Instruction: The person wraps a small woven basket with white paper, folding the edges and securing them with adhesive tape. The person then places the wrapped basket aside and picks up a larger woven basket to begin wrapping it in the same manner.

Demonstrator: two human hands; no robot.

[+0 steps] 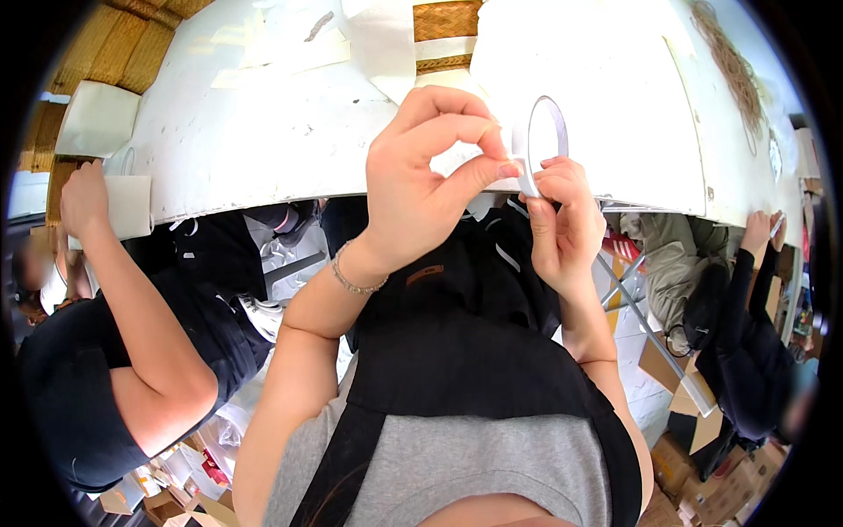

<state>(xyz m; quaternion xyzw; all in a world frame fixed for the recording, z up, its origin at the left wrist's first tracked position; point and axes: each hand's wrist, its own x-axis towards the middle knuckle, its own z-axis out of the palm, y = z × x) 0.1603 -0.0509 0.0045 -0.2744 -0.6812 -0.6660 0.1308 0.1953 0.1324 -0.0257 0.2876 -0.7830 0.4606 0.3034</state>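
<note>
A roll of white tape (pixel 561 125) stands on edge in the air in front of me, just over the near edge of the white table (pixel 263 145). My right hand (pixel 566 217) grips its lower rim between thumb and fingers. At the roll's left side, my left hand (pixel 428 171) pinches thumb and index finger together at what looks like the tape's end; the bit between the fingertips is too small to make out. Beyond my hands, a woven brown piece with pale strips (pixel 446 20) lies on the table.
Pale strips (pixel 290 66) lie at the table's far left, near brown woven panels (pixel 112 46). A bundle of brown cord (pixel 728 66) is at the right. One co-worker's hand (pixel 85 197) rests by a pale card at left; another co-worker's hands (pixel 764 230) are at the right edge.
</note>
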